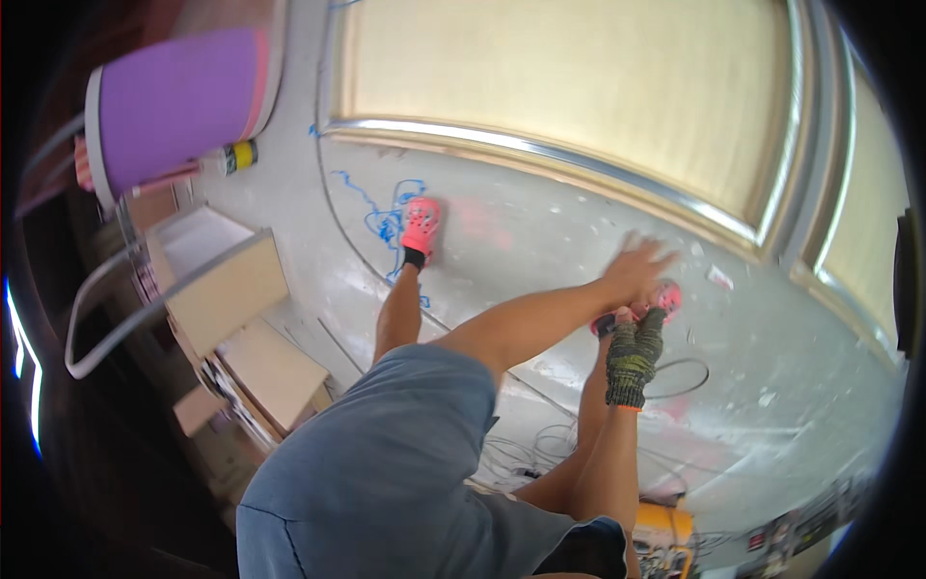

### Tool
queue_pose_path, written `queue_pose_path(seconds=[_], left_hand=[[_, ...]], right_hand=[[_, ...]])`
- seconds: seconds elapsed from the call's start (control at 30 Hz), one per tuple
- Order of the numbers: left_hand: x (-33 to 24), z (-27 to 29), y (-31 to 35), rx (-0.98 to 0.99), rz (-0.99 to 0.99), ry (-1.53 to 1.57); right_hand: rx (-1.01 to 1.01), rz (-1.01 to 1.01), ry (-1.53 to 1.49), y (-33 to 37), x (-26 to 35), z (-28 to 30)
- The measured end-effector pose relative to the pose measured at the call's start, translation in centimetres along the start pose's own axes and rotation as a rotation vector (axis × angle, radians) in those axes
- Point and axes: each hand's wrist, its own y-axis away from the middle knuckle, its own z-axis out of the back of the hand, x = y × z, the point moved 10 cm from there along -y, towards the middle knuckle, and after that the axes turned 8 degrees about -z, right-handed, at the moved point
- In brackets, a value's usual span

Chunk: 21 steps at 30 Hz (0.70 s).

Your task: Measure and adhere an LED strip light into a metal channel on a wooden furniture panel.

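My left hand (637,268) is bare, stretched out over the grey floor with its fingers spread and slightly blurred. Just below it is my right hand (633,352), in a dark green knitted glove with an orange cuff edge. Its fingers look curled; what they hold, if anything, is hidden. Both hands are in front of my right foot in a pink clog (667,297), partly covered by them. My left foot, in the other pink clog (422,224), stands further left. A thin cable loop (706,376) shows right of the glove.
Pale panels in shiny metal frames (579,152) lie ahead and to the right. Left are a purple rounded object (178,111), wooden boxes (231,299) and a bent metal tube (96,328). Loose cables (526,446) and a yellow machine (666,526) are near the lower edge.
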Motion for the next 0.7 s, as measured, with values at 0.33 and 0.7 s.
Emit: queue_pose_path(seconds=[0.33, 0.7], left_hand=[[40.3, 31.9, 67.0, -0.054, 1.316, -0.123], [28.7, 30.4, 99.6, -0.358, 0.803, -0.173]], right_hand=[[0.433, 0.184, 1.39, 18.1, -2.7, -26.1], [0.258, 0.008, 1.224, 33.9, 9.4, -48.0]])
